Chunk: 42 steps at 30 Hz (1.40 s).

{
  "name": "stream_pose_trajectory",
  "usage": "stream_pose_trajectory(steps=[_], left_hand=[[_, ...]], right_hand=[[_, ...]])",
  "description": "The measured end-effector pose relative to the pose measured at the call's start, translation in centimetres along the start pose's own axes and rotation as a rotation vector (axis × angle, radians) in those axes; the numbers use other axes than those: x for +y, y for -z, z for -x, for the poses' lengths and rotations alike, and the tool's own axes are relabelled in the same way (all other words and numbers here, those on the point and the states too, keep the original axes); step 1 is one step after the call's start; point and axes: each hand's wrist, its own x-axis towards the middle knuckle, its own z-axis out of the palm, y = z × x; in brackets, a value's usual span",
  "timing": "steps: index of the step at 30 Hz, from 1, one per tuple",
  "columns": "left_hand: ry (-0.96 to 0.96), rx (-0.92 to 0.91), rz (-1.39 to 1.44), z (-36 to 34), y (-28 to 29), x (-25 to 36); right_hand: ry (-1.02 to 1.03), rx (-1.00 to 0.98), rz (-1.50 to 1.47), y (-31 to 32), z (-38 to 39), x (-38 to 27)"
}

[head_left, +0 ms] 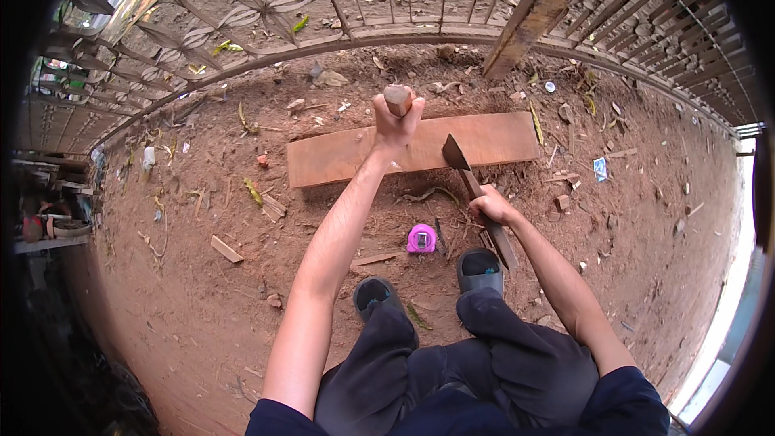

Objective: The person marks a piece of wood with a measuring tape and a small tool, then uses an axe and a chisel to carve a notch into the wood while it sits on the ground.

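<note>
A long, flat wooden plank (484, 139) lies across the dirt in front of me. Over its middle, my left hand (395, 131) is closed round a thick piece of wood (398, 100) whose blunt end sticks up out of the fist; its lower part is hidden. Just right of there, my right hand (492, 206) grips a chopping tool (457, 153) by its brown handle. The dark, flared blade overlaps the plank's near edge in the picture, and I cannot tell whether they touch. A pink tape measure (421, 239) rests on the ground between the plank and my feet.
An ornate metal fence (440, 0) with a rusty post (537, 16) curves along the far side. Wood scraps (227, 249), leaves and litter are scattered over the soil. My sandalled feet (481, 266) are close behind the tape measure. Cluttered shelves (60, 226) stand at far left.
</note>
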Motion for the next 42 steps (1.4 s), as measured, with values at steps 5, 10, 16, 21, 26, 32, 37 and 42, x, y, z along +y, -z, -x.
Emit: stream_pose_trajectory(steps=[5,10,16,21,26,32,37,42], left_hand=[[0.099,0.013,0.114,0.5,0.3,0.1],[0.121,0.014,0.148,0.8,0.8,-0.1],[0.024,-0.041,0.078,0.8,0.5,-0.6],[0.016,-0.034,0.055,0.5,0.3,-0.2],[-0.038,-0.009,-0.04,0.2,-0.5,-0.1],[-0.051,-0.011,-0.068,0.2,-0.1,0.0],[-0.056,-0.009,-0.054,0.2,0.3,0.1],[-0.033,-0.006,-0.087,0.2,-0.3,0.8]], right_hand=[[0.004,0.004,0.013,0.2,0.0,0.0],[-0.002,0.008,0.014,0.0,0.2,-0.3],[-0.021,-0.004,-0.045,-0.2,0.4,-0.6],[0.008,-0.015,-0.022,-0.2,0.4,-0.6],[0.004,-0.003,-0.009,0.5,-0.1,0.4],[0.013,0.015,0.042,-0.2,1.1,-1.4],[0.047,0.012,0.058,-0.7,4.7,-9.6],[0.212,-0.004,-0.126,-1.5,11.3,-24.1]])
